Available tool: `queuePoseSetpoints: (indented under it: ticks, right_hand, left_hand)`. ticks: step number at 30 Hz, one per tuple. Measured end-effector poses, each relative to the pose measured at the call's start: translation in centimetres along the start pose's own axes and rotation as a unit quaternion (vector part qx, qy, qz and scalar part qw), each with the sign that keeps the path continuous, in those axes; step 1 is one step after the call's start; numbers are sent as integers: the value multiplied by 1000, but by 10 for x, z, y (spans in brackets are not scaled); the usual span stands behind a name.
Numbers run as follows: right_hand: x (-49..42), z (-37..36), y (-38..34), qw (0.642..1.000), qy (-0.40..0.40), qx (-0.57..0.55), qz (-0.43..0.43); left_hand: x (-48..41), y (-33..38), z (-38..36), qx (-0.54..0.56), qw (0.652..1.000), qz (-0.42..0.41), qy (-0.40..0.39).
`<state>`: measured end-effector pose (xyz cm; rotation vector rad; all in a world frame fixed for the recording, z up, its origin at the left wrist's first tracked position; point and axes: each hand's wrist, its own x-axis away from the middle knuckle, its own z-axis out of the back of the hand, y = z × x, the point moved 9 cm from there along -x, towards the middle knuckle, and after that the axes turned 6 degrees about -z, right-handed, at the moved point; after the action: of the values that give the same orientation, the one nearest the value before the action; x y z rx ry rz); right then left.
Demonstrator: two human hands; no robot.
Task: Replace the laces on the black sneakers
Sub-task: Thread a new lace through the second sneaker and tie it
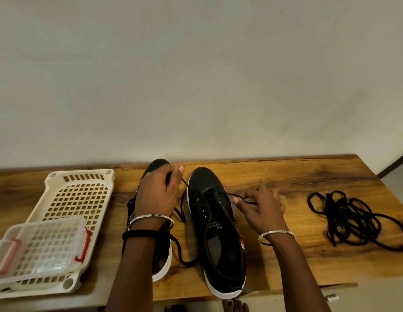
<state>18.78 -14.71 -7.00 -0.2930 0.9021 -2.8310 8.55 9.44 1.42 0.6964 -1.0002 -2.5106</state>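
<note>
Black sneaker (218, 244) on the table (286, 181) before us; our left hand (155, 194) and right hand (261, 208) each pinch an end of its limp, light lace (186, 184), best held, we judge, near the stiff tips.

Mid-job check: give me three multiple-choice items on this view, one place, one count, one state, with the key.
1. Where does the spare lace pile lie?
A) on the table, right of both sneakers
B) inside a sneaker
C) hanging off the table edge

2. How many black sneakers are on the table?
A) one
B) two
C) three

3. What is the right hand doing?
A) lying flat
B) pinching the lace
C) gripping the pile

Key:
1 A, it lies apart near the table's right end.
2 B, the right sneaker sits between the hands and the left sneaker under the left hand.
3 B, thumb and finger pinch it.
</note>
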Motion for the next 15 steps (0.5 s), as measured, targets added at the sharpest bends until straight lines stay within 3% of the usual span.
queuePoseSetpoints:
  ticks: [5, 10, 15]
  right_hand:
    - [16, 24, -14, 998, 5, -60, -15]
    - [43, 53, -16, 999, 39, 2, -26]
    - [75, 73, -34, 987, -49, -154, -2]
  left_hand:
    - [15, 10, 4, -46, 990, 40, -128]
    - [41, 30, 26, -12, 981, 63, -181]
    - [40, 60, 66, 70, 969, 127, -199]
